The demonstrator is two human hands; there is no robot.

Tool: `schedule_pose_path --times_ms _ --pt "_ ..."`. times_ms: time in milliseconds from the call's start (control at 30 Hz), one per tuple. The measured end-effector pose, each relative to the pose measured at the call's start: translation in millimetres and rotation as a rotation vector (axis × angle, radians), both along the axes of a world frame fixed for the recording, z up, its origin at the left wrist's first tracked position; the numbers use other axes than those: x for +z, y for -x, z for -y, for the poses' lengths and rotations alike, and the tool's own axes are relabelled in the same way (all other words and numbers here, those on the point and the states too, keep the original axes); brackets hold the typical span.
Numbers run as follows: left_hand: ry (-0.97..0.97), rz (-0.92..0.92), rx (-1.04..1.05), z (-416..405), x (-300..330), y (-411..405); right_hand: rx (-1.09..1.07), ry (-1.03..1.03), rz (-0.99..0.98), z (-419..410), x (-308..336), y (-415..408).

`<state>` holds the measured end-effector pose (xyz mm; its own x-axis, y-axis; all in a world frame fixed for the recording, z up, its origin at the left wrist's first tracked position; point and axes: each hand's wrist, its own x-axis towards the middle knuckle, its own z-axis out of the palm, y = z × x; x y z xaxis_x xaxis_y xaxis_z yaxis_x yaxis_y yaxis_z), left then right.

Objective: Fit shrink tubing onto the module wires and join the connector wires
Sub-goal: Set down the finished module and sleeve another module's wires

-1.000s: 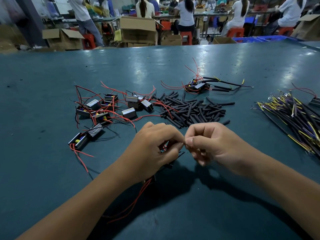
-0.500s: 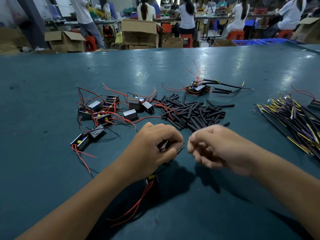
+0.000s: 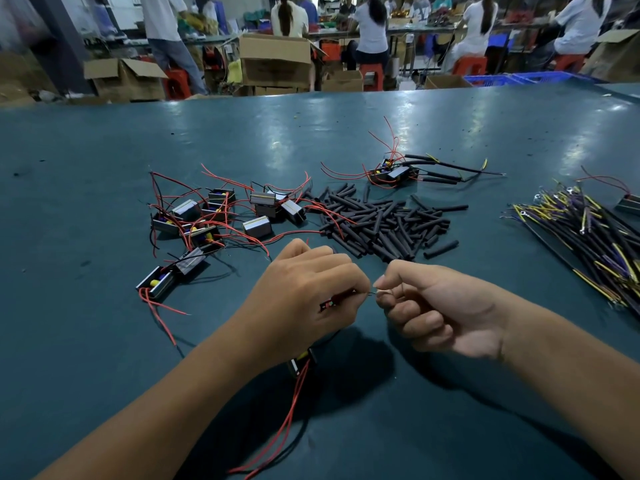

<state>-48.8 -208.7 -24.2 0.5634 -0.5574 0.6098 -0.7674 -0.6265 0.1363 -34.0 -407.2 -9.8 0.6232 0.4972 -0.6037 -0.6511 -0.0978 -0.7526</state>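
Left hand (image 3: 304, 299) and right hand (image 3: 429, 310) pinch a thin wire (image 3: 372, 293); beyond them shrink tubing (image 3: 384, 223) lies heaped beside modules (image 3: 225, 216) on the counter (image 3: 86, 341).

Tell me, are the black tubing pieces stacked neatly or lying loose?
Loose. The black tubing pieces lie scattered at mixed angles on the table.

A small black box-shaped module (image 3: 300, 362) with red wires (image 3: 277, 431) is hanging beneath the left hand (image 3: 304, 299), its leads trailing toward 6 o'clock across the tabletop (image 3: 104, 341). A thin bare wire end (image 3: 373, 293) is bridging the gap to the right hand (image 3: 440, 313). Short black shrink tubing pieces (image 3: 381, 223) are lying heaped at 12 o'clock, loose black modules with red leads (image 3: 214, 220) at 10 o'clock, and black-and-yellow connector wires (image 3: 595, 237) are fanning out at 2 o'clock.
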Motion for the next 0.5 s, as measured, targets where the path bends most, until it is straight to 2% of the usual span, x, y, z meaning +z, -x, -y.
schedule_pose_path --times_ms 333,500 --pt "-0.001 0.039 0.017 0.1 -1.3 -0.4 -0.052 0.061 0.119 -0.5 -0.1 0.6" --pt "-0.028 0.072 0.028 0.5 -1.6 0.2 -0.049 0.045 0.098 -1.4 -1.3 1.7"
